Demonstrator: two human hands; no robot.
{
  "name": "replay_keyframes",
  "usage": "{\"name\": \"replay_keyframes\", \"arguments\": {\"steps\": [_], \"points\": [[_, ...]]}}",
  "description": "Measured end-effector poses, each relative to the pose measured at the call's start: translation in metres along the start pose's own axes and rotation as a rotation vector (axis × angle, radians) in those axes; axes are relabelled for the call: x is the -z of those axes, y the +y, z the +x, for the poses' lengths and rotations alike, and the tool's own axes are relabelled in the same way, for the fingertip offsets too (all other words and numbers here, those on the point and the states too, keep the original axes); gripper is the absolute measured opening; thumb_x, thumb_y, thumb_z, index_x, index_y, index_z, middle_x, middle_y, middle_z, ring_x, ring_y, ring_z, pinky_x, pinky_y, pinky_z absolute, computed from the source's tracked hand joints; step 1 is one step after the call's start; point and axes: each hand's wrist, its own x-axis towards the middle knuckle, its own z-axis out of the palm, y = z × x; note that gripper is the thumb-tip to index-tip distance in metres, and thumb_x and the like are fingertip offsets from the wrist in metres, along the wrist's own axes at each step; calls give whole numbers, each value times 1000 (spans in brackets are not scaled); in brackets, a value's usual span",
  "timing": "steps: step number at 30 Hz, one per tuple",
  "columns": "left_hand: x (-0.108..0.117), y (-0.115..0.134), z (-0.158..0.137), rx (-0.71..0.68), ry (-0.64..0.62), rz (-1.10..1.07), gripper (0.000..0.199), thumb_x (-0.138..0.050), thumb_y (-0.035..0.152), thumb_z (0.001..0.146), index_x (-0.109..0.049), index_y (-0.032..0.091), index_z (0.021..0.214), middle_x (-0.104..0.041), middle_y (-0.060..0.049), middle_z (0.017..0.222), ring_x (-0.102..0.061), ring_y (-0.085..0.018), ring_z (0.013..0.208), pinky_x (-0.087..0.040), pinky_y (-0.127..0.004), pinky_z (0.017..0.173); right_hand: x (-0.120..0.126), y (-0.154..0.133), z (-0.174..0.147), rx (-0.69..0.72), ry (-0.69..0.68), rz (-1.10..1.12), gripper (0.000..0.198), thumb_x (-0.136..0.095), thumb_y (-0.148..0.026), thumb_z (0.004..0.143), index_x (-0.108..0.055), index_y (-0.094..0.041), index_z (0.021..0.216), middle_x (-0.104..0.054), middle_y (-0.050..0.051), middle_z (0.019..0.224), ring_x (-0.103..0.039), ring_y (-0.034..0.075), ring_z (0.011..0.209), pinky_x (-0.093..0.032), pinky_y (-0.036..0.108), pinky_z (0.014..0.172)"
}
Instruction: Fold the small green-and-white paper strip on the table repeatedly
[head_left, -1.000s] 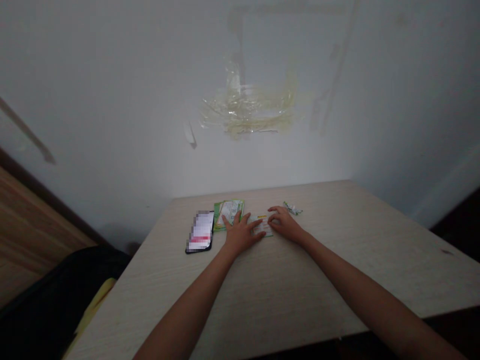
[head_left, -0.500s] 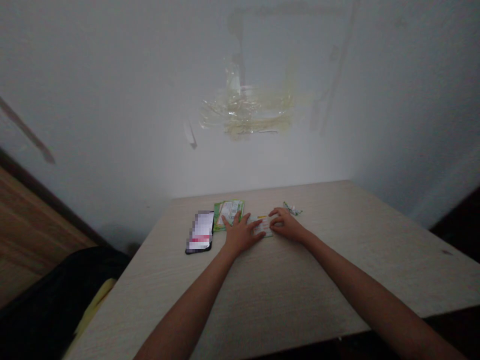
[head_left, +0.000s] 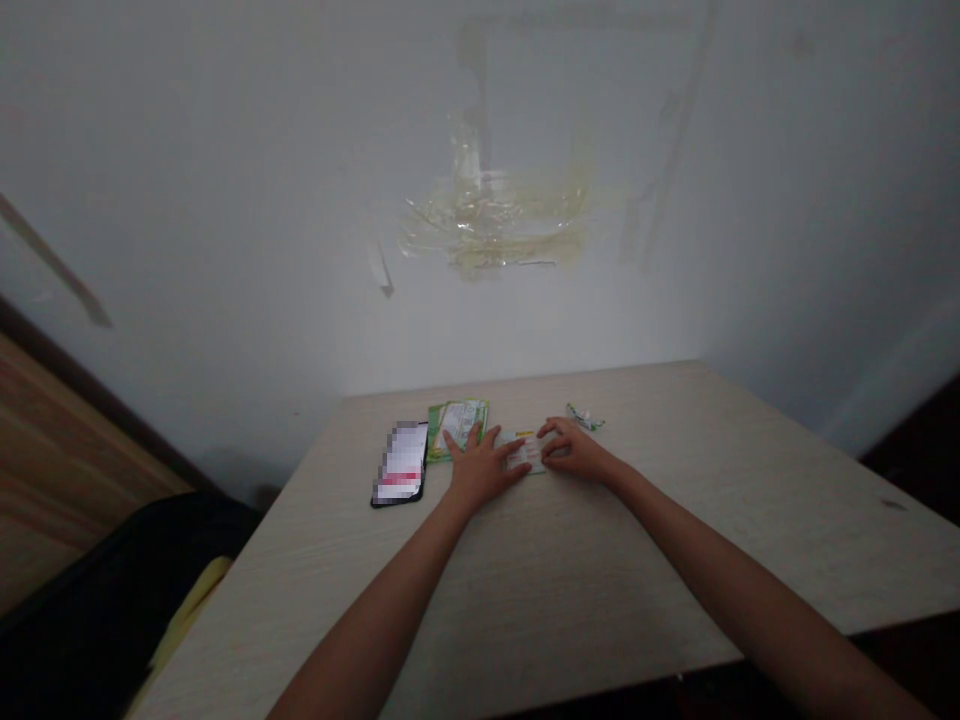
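A small white printed packet [head_left: 534, 456] with a yellow patch at its top edge lies flat on the table. My left hand [head_left: 480, 466] is spread out, its thumb and index finger resting on the packet's left part. Its other fingers reach over the lower edge of a green-and-white printed packet [head_left: 459, 422]. At the right end of the small packet, my right hand [head_left: 571, 452] has its fingers curled and its fingertips closed on the edge. The exact grip under these fingers is hidden.
Left of the green packet lies a phone [head_left: 401, 465] with a lit, blurred screen. A crumpled green-and-white wrapper scrap [head_left: 585, 418] sits just beyond my right hand. Behind the pale wooden table [head_left: 570, 590] rises a wall [head_left: 262, 250] with old tape. Dark cloth [head_left: 142, 560] is at the lower left.
Almost nothing differs. My right hand's fingers have shifted very slightly at the small packet's right end; my left hand stays put.
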Motion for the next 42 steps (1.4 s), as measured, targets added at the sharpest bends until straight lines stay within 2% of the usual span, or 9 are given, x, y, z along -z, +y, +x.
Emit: {"name": "replay_keyframes", "arguments": {"steps": [7,16,27,33,38,42], "points": [[1,1,-1,4,4,-1,55,-40,77,83,-49,57,133,-43,1,153,-21,-42,146,7,-81,104,2,-6,-4,10,-58,23,5,-75,-18,72,-76,-24,73,-64,6,116,-48,27,128,-31,47,114],[1,0,0,-4,4,-8,56,-39,78,83,-48,57,133,-43,2,153,-22,-41,145,8,-81,104,-3,-8,-4,-37,68,-9,4,-72,-23,78,-76,-22,79,-60,9,123,-52,25,121,-37,48,109],[1,0,1,10,8,-17,54,-40,77,82,-50,57,132,-44,3,153,-24,-42,145,8,-81,104,2,-7,-4,15,-47,4,7,-74,-18,74,-77,-24,77,-62,7,120,-46,27,129,-32,48,114],[-1,-1,0,6,5,-16,55,-40,78,82,-49,58,133,-43,3,153,-23,-41,145,8,-82,103,4,-9,-6,24,-96,34,3,-77,-23,73,-77,-24,76,-63,6,119,-44,28,132,-31,48,115],[-1,-1,0,5,10,-9,54,-40,77,83,-48,58,133,-43,3,153,-23,-40,145,7,-81,104,2,-5,-6,29,-29,46,2,-77,-24,74,-77,-25,75,-65,6,110,-48,27,127,-35,47,111],[-3,-3,0,-4,16,-20,55,-39,78,83,-49,58,133,-44,2,152,-24,-42,145,8,-82,102,-1,1,-5,-31,62,30,3,-77,-23,73,-78,-25,76,-66,5,103,-56,25,113,-40,47,105]]}}
